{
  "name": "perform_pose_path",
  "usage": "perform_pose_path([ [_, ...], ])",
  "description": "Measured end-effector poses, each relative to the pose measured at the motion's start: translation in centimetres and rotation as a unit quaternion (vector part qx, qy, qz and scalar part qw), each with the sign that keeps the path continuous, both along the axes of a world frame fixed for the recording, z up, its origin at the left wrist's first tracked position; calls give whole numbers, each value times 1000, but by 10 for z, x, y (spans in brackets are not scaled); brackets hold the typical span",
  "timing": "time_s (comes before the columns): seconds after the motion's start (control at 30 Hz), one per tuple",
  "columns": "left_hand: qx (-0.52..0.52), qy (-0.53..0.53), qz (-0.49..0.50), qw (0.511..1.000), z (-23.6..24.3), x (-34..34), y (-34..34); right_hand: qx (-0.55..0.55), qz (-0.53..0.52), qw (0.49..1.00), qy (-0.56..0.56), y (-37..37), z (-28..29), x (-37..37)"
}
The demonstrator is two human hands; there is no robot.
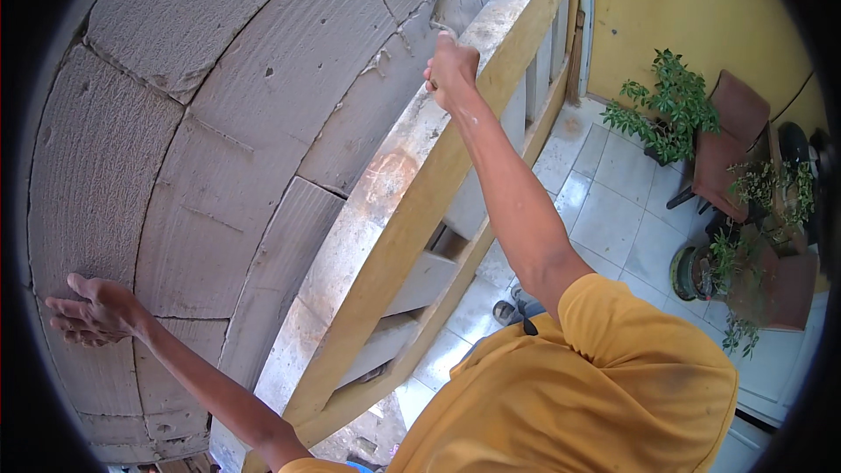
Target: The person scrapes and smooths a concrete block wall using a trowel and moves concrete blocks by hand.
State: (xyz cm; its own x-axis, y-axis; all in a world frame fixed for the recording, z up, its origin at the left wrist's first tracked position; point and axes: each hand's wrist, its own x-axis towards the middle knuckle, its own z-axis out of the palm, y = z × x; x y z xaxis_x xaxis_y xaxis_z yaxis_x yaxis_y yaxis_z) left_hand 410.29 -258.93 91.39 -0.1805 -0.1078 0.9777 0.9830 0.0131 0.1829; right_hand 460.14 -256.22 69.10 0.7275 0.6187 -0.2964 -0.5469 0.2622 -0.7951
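My left hand [95, 310] is at the pale block wall [245, 114] on the lower left, its fingers spread and holding nothing; whether they press on the surface I cannot tell. Up at the top centre, my right hand [452, 70] is closed round the handle of a small metal trowel [445, 9], whose blade is by a joint low in the blocks, just beside the top of a cream-painted railing [391, 166]. Thin ridges of mortar show along that joint.
The railing runs diagonally between the block wall and a tiled floor [613, 210]. On the right are a yellow wall [692, 9], leafy potted plants [661, 105], brown chairs [731, 114] and a white cabinet [771, 368]. A broom-like stick [576, 52] leans in the corner.
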Motion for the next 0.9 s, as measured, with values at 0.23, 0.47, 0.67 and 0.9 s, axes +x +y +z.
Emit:
perform_pose_path([
  [0.23,4,-6,-16,1000,-4,7,-1,-10,13,1000,22,-7,-3,2],
  [0.47,-11,-12,-15,1000,-1,11,-4,9,19,1000,-21,-1,-11,4],
  [0.67,-14,-24,-8,1000,0,14,-4,45,-36,993,-100,-5,-18,-9],
  [0.9,-19,-17,2,1000,-1,16,-5,44,55,996,-59,-23,-6,-79],
])
